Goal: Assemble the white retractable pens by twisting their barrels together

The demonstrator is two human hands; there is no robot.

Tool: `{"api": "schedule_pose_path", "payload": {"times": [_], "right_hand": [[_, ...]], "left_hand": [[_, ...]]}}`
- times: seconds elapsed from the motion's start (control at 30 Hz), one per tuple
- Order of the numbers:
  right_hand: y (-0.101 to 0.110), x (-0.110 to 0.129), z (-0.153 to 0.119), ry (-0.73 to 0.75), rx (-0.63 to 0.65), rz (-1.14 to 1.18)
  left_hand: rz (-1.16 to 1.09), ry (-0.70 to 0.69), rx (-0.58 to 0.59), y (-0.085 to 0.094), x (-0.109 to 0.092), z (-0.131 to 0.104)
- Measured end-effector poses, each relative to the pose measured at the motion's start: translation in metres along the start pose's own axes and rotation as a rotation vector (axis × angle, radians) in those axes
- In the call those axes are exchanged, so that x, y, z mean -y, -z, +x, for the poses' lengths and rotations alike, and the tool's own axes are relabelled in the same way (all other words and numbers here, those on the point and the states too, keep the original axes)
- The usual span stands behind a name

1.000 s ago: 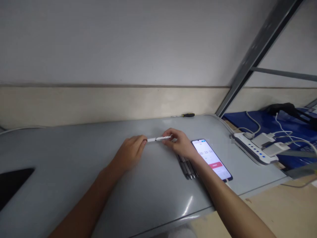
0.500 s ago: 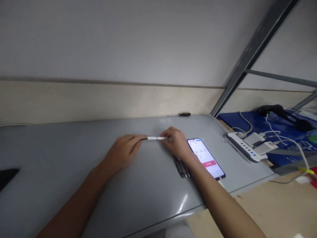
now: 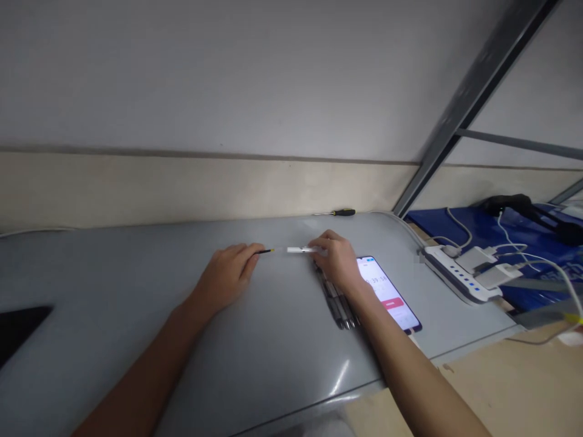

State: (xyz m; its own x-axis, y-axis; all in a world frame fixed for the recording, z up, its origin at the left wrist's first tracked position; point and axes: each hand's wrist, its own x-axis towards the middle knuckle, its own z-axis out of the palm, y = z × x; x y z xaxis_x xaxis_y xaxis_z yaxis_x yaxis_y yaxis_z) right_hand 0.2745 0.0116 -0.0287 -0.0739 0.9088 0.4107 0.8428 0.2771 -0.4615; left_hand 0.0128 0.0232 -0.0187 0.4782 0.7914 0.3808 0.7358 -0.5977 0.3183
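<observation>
My left hand (image 3: 228,270) pinches a slim pen refill (image 3: 265,250), dark with a yellowish band and a faint clear end pointing right. Facing it across a small gap is a white pen barrel (image 3: 296,249), its right part hidden in the closed fingers of my right hand (image 3: 334,258). Both pieces are held just above the grey table, roughly in line. Several dark pens (image 3: 339,303) lie side by side beneath and in front of my right wrist, partly covered by it.
A lit phone (image 3: 392,297) showing a timer lies right of my right forearm. Beyond it sits a white power strip (image 3: 460,276) with chargers and cables. A screwdriver (image 3: 344,212) rests by the wall. A black object (image 3: 22,328) shows at the left edge.
The refill and the white barrel, joined end to end before, have come apart. My right hand has shifted right with the barrel. The view has moved slightly.
</observation>
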Motion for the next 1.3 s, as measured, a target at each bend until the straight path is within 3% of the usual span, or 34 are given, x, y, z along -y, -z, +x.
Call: {"api": "schedule_pose_path", "payload": {"times": [0.6, 0.87, 1.03, 1.3], "right_hand": [[-0.003, -0.001, -0.002, 0.108, 0.044, 0.086], [0.000, 0.014, -0.003, 0.176, 0.070, 0.109], [0.003, 0.023, -0.005, 0.257, 0.081, 0.288], [0.008, 0.022, -0.003, 0.202, 0.105, 0.486]], "left_hand": [[-0.039, -0.043, 0.031, -0.003, -0.003, -0.002], [-0.025, -0.033, 0.060, -0.009, -0.009, -0.002], [-0.041, 0.001, 0.107, -0.009, -0.012, -0.003], [-0.066, -0.061, 0.095, -0.008, -0.011, -0.002]]}}
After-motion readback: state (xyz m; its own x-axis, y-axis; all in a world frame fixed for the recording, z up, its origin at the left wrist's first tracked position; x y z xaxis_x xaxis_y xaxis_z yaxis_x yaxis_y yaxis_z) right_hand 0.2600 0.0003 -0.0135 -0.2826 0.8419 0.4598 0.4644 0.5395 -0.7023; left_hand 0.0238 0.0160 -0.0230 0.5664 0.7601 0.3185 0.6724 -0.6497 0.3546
